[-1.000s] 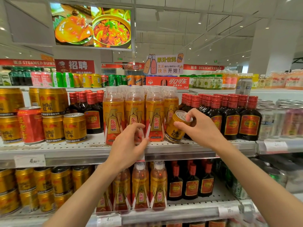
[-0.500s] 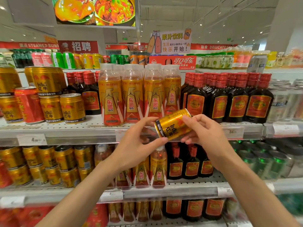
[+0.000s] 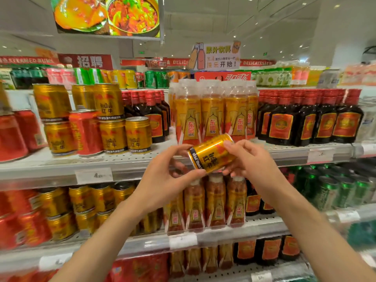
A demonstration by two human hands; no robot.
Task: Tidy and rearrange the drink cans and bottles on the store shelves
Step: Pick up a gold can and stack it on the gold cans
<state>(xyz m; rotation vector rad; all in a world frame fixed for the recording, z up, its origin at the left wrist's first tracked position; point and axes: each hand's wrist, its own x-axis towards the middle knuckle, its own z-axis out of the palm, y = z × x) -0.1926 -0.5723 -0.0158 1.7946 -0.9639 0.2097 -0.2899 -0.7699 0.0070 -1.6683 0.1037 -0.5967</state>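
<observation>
- Hands first: the left hand [image 3: 164, 180] and right hand [image 3: 249, 159] both clamp one gold Red Bull can [image 3: 211, 152], held in the air in front of the upper shelf edge [image 3: 126, 171], touching no shelf.
- Grip: left fingers close around the can's base end, right fingers around its top end; the can lies tilted nearly on its side, label facing the camera.
- Position: the can hangs just in front of the orange Dongpeng bottles [image 3: 211, 119], which is not its own section.
- Matching stock: the gold Red Bull cans on the shelf [image 3: 126, 135] stand to the left on the same shelf, some stacked two high, with a red can [image 3: 86, 132] mixed among them.
- Neighbours: dark red-capped bottles [image 3: 309, 123] fill the shelf to the right, and a smaller group of the same kind stands between the cans and the orange bottles.
- Step in hand, as I judge it: a stray can is being carried between the two hands, likely on its way to the gold group.
- Next move would call for turning the can upright, label forward, carrying it left, and setting it down beside the front gold can without knocking the stacked ones.
- Risk: the stacked cans look easy to topple if nudged.
</observation>
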